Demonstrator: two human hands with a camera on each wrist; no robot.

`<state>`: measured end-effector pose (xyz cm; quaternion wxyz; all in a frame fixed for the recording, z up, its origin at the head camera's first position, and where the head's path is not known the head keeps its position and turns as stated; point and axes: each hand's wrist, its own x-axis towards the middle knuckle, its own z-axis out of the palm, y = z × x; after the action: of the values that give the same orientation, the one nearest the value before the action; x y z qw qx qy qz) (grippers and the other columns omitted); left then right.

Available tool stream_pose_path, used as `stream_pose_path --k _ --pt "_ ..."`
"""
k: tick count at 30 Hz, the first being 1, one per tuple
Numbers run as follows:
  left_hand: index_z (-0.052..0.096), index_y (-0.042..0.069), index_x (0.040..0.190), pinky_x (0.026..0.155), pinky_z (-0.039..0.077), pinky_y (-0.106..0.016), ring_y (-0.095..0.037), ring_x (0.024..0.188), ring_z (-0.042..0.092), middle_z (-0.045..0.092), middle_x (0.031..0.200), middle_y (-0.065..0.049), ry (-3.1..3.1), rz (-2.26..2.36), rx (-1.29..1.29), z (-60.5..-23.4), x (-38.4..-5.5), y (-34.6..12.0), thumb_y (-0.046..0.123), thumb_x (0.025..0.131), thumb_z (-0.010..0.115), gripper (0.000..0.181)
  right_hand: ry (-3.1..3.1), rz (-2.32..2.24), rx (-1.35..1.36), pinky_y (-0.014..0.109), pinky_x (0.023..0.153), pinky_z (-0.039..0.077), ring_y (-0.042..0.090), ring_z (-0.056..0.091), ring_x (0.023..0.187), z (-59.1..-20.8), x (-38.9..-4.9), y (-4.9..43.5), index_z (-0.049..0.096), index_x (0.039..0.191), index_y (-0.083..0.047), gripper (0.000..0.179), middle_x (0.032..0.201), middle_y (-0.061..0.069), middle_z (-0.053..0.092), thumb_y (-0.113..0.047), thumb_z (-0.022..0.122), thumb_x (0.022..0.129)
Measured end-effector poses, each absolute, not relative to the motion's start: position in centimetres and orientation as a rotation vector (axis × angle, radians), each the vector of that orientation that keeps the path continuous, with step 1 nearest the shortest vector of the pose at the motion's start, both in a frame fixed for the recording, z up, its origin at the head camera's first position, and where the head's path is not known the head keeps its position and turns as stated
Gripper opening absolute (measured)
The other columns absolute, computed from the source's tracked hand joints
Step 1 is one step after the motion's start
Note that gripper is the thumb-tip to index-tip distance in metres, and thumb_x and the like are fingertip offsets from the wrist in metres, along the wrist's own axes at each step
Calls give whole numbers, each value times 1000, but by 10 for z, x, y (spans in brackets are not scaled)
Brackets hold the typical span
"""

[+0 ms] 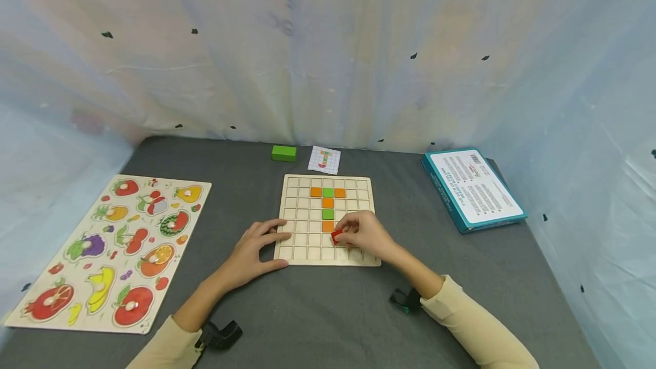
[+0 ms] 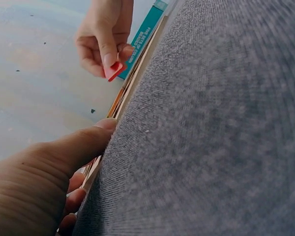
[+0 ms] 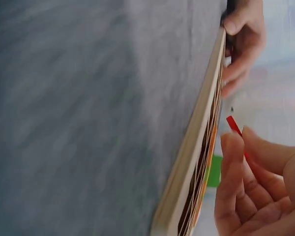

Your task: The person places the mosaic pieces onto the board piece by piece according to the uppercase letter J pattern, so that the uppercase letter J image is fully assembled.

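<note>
My right hand [image 1: 366, 235] pinches a small red square tile [image 1: 335, 237] between thumb and fingers, over the lower middle of a wooden grid board [image 1: 299, 239]. In the right wrist view the red tile [image 3: 237, 129] is tilted on edge, above the board. My left hand [image 1: 251, 256] rests at the board's left edge, thumb near the lower corner and fingertips on the rim. Orange and green tiles lie in the grid: a row across the top with a green tile [image 1: 328, 192] between two orange ones, and a column below ending in an orange tile [image 1: 328, 226].
Behind the board lie a pattern card [image 1: 324, 159] with a coloured hook shape and a green block [image 1: 284, 153]. A fruit puzzle board [image 1: 169, 258] lies at the left. At the right is a teal box [image 1: 476, 189]. Plastic sheeting [image 1: 328, 73] borders the grey table.
</note>
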<state>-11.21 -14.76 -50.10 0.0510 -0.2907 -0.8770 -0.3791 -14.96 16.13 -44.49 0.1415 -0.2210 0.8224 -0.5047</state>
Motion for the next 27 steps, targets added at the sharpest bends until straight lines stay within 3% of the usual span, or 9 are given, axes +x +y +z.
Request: stream_pose_path --k 4,9,20,27 --pt "68 14 130 94 34 -49 -15 113 44 48 148 -6 -2680 -1146 -879 -500 -113 -148 37 79 84 58 2461 -1400 -675 25 53 47 18 58 54 -446 -152 148 75 91 0 7 73 3 67 -1 78 85" --pt "68 15 130 94 34 -49 -14 112 43 47 148 -5 -2694 -1154 -872 -501 -113 -148 38 80 84 58 2550 -1295 -697 23 56 44 7 53 56 -447 -153 141 76 87 -4 7 72 -3 67 -5 81 82" --pt "68 16 130 95 34 -49 -14 113 43 48 148 -4 -2706 -1148 -860 -502 -112 -147 39 79 84 58 2722 -1014 -748 24 58 42 5 50 61 -447 -150 138 75 86 -11 12 72 -8 61 -12 85 79" --pt "68 16 130 95 34 -49 -14 114 43 48 148 -3 -2705 -1157 -861 -502 -113 -147 38 79 84 58 2820 -868 -844 26 63 46 9 57 70 -447 -147 136 76 88 -14 14 80 -5 64 -16 86 78"
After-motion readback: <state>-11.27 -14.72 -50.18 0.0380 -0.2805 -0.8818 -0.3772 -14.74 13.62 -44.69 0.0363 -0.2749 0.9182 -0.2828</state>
